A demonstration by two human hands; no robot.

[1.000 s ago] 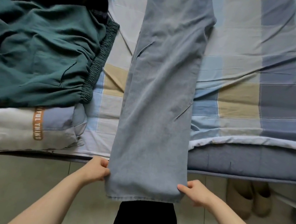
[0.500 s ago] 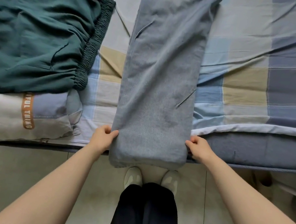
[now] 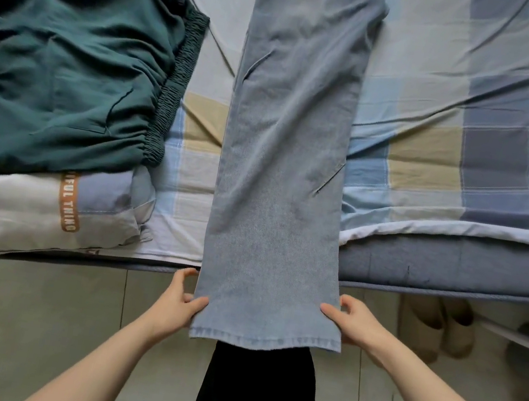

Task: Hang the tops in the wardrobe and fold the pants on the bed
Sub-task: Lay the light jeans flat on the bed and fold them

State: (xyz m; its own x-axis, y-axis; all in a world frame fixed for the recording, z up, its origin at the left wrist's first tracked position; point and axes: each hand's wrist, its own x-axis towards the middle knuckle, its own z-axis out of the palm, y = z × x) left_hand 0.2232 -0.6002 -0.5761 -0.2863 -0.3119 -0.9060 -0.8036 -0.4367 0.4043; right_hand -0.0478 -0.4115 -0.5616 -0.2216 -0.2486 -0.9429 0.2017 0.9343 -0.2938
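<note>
Hanging over edge: one pair of light blue jeans (image 3: 282, 168) is laid lengthwise on the bed (image 3: 452, 275), its hem end past the mattress.
Left hand (image 3: 179, 303): the left hem edge is pinched.
Right hand (image 3: 352, 323): the right hem edge is pinched.
Beside jeans: one pair of green trousers (image 3: 68, 72) is spread over a pale garment (image 3: 11, 215).
Under bed: two slippers (image 3: 434, 324) are seen.

Soft, even daylight; no glare or hot spots. Shadows faint: thin dark band under bed edge (image 3: 449, 293), shallow shading in sheet (image 3: 466, 76) creases. Centre sharp, weave of jeans (image 3: 282, 168) resolved. Wide-angle distortion: bed edge bows, corners stretched. Right-edge objects on floor (image 3: 29, 319) slightly soft.
</note>
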